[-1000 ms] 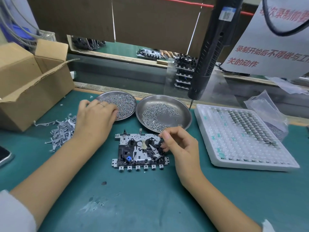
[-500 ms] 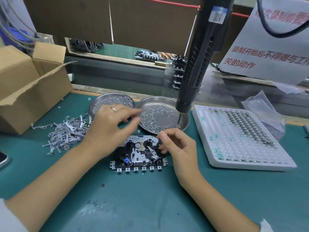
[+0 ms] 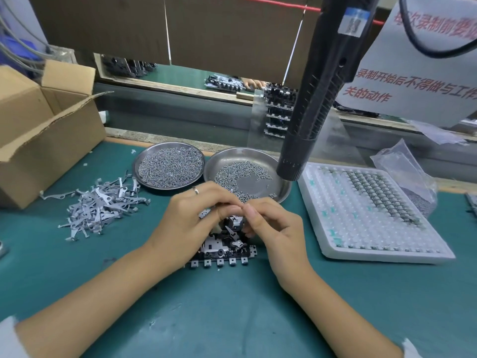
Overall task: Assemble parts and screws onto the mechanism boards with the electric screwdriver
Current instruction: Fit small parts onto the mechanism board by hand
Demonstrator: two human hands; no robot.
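both hands now meet over the board (image 3: 222, 250) on the green mat (image 3: 232, 313), left hand (image 3: 192, 226) and right hand (image 3: 273, 228) fingertips pinched together; what they hold is unclear. beyond: metal clips (image 3: 99, 205), two screw dishes (image 3: 169, 165), a hanging screwdriver (image 3: 313, 99), a cardboard wall (image 3: 180, 27).

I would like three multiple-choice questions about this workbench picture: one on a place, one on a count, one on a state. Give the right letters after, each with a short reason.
1. Where does the pile of grey metal strips lie?
A. left of the dishes
B. inside the cardboard box
C. on the white tray

2. How many round metal dishes hold screws?
A. one
B. two
C. four

3. What is the electric screwdriver doing?
A. hanging free, unheld
B. gripped by the right hand
C. lying on the mat

Answers: 1 A, the strips lie on the mat beside the left dish. 2 B, a right dish sits next to it. 3 A, both the left hand and right hand are down at the mechanism board.
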